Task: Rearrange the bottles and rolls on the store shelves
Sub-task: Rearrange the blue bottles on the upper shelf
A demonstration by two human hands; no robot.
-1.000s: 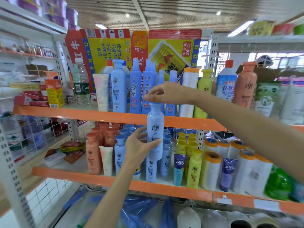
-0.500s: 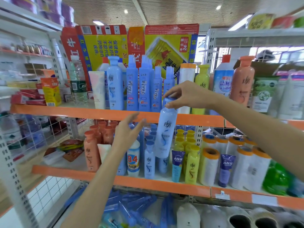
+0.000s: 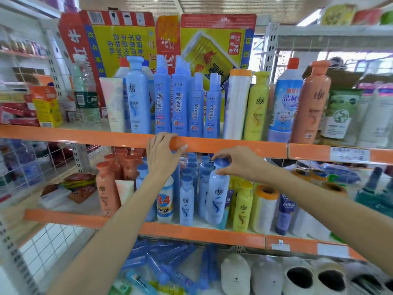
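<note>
Orange-edged upper shelf (image 3: 234, 146) carries a row of tall bottles: pale blue shampoo bottle (image 3: 138, 96), four blue spray bottles (image 3: 179, 103), a white film roll with orange cap (image 3: 237, 105), a yellow bottle (image 3: 257, 107), a blue-and-white cleaner bottle (image 3: 285, 103) and a large peach bottle (image 3: 311, 105); red-and-yellow cartons (image 3: 212, 41) stand behind them. Middle shelf (image 3: 202, 233) holds peach bottles (image 3: 106, 188) at left, a white "84" disinfectant bottle (image 3: 164, 201), a cluster of small blue bottles (image 3: 187, 199), small yellow bottles (image 3: 242, 206), orange-capped film rolls (image 3: 264, 207) and a dark blue tube (image 3: 285, 211). Bottom level: blue tubes (image 3: 161, 265) lying loose, plush slippers (image 3: 297, 277) beside them. Left hand (image 3: 162, 156) — fingers curled over the front edge of the upper shelf, thumb under it; arm passes in front of the middle-shelf bottles. Right hand (image 3: 236, 162) pinches the cap of a pale blue shampoo bottle (image 3: 217, 199) from above, fingers and thumb round the cap. That bottle stands upright, slightly tilted, at the front of the middle shelf — between the small blue bottles and the yellow ones; whether its base rests fully on the shelf I cannot tell.
</note>
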